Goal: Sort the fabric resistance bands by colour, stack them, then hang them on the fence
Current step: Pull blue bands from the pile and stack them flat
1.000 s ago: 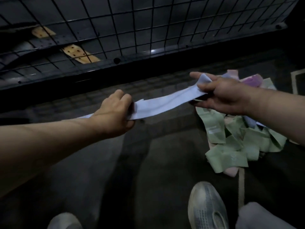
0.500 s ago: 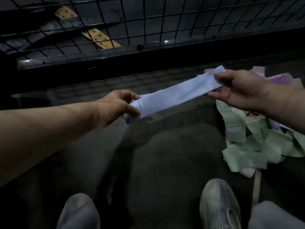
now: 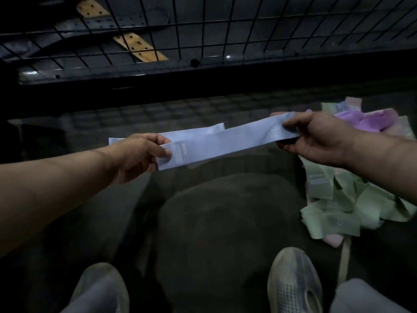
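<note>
Left hand [image 3: 137, 158] and right hand [image 3: 320, 141] pinch the blue band [image 3: 225, 144] endwise, lying left-right. The other band [image 3: 198, 131] lies just behind, leftward.

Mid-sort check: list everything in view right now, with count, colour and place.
held band: one, light blue, stretched between both grips
floor band: at least one, light blue, flat on the floor behind the held band
green bands: several, pale green, loose pile at right
purple bands: a few, purple, far end of the pile
pink band: one showing, pink, under the pile's near edge
fence: one, black wire mesh, across the top
strips: two, yellow, perforated, behind the fence
shoes: two, grey, bottom edge
left grip: pinches the held band's left end
right grip: pinches its right end
</note>
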`<state>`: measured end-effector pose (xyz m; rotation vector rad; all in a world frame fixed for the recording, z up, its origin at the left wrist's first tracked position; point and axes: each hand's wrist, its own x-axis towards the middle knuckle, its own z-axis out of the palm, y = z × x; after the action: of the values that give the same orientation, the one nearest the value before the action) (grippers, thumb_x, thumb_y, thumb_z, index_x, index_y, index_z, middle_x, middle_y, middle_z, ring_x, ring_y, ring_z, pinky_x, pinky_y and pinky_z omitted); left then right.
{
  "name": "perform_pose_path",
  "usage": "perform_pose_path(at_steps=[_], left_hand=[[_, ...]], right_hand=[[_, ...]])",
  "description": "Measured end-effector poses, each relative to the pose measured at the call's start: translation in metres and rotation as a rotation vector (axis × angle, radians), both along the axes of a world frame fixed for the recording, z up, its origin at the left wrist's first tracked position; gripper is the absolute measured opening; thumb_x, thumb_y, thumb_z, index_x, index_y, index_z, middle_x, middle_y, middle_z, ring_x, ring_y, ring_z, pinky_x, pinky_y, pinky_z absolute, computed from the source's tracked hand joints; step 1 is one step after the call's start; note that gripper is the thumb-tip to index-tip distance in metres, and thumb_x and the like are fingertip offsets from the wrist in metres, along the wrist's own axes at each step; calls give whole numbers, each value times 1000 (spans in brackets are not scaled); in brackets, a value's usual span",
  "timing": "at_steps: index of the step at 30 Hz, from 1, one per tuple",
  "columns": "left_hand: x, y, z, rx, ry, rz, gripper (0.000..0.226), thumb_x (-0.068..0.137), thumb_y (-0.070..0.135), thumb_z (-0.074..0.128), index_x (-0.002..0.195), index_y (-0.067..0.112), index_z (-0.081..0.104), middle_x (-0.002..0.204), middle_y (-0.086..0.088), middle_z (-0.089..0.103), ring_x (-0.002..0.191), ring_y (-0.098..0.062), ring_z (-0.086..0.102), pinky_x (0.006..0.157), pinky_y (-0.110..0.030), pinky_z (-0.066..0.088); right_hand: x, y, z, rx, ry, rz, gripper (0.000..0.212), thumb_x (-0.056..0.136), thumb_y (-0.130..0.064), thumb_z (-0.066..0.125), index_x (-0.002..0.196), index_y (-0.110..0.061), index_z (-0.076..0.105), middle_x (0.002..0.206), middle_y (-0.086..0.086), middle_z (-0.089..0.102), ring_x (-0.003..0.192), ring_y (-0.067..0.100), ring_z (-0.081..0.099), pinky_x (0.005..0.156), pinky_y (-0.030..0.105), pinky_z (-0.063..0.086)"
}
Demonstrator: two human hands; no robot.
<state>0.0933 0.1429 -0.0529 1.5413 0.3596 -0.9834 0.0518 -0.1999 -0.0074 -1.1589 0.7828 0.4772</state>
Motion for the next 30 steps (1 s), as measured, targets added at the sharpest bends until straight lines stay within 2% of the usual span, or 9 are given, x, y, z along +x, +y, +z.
perform_pose_path(at_steps=[8, 11, 15, 18, 20, 22, 24, 27, 30], left_hand=[[-19, 8, 10, -74, 138, 90, 19, 88, -4, 47, 98, 8, 58, 91, -14, 69, 74, -25, 71, 55, -28, 58], [-24, 8, 10, -54, 152, 70, 14, 90, 2, 53, 101, 6, 60, 90, -15, 67, 72, -23, 69, 54, -28, 57], [-27, 3, 7, -26, 74, -21, 14, 88, -2, 57, 94, 3, 69, 86, -15, 67, 80, -22, 66, 64, -28, 58], [-27, -4, 5, -12, 16, -105, 10, 82, -3, 62, 85, 5, 69, 84, -16, 65, 83, -26, 63, 70, -28, 55], [-25, -9, 6, -2, -20, -202, 12, 73, 3, 71, 85, 6, 71, 84, -15, 68, 83, -25, 65, 75, -31, 54], [-25, -16, 8, 24, -70, -306, 11, 77, 1, 73, 85, 8, 73, 81, -9, 70, 82, -20, 65, 75, -29, 53], [-25, -23, 11, 21, -120, -398, 14, 83, -2, 67, 86, 10, 73, 81, -5, 71, 84, -17, 65, 79, -29, 51], [-29, -33, 13, -55, -133, -382, 18, 76, 8, 70, 93, 12, 70, 92, -8, 71, 90, -21, 66, 82, -33, 54], [-31, -38, 14, -234, -2, -147, 28, 80, 16, 69, 107, 8, 62, 99, -11, 66, 89, -22, 65, 78, -34, 51]], right_hand=[[-13, 11, -11, -140, 95, 243, 39, 90, 8, 49, 120, -13, 62, 104, 9, 68, 86, 18, 68, 73, 35, 61], [-27, 22, -17, -242, 175, 418, 34, 89, 10, 54, 114, -11, 64, 100, 11, 67, 81, 20, 68, 73, 42, 62], [-45, 43, -24, -272, 206, 600, 32, 88, 12, 57, 111, -8, 66, 76, 5, 57, 57, 8, 60, 77, 45, 61], [-49, 56, -30, -523, 91, 948, 36, 85, -1, 66, 119, -15, 65, 89, 0, 62, 71, 10, 62, 76, 29, 55], [-47, 66, -31, -747, -65, 1194, 50, 85, -24, 73, 132, -22, 55, 120, -7, 60, 100, 7, 61, 89, 22, 49], [-42, 79, -24, -824, -259, 1243, 64, 87, -42, 70, 143, -28, 42, 141, -10, 45, 124, 6, 50, 103, 20, 40], [-36, 94, -16, -799, -411, 1234, 66, 89, -47, 66, 146, -31, 38, 145, -13, 42, 131, 4, 44, 107, 19, 35], [-24, 109, -11, -769, -404, 1272, 48, 90, -41, 67, 133, -29, 50, 116, -12, 65, 107, 5, 60, 94, 26, 48], [-18, 114, -9, -633, -309, 1120, 17, 91, -29, 68, 100, -17, 62, 82, -1, 73, 77, 15, 67, 76, 34, 53]])
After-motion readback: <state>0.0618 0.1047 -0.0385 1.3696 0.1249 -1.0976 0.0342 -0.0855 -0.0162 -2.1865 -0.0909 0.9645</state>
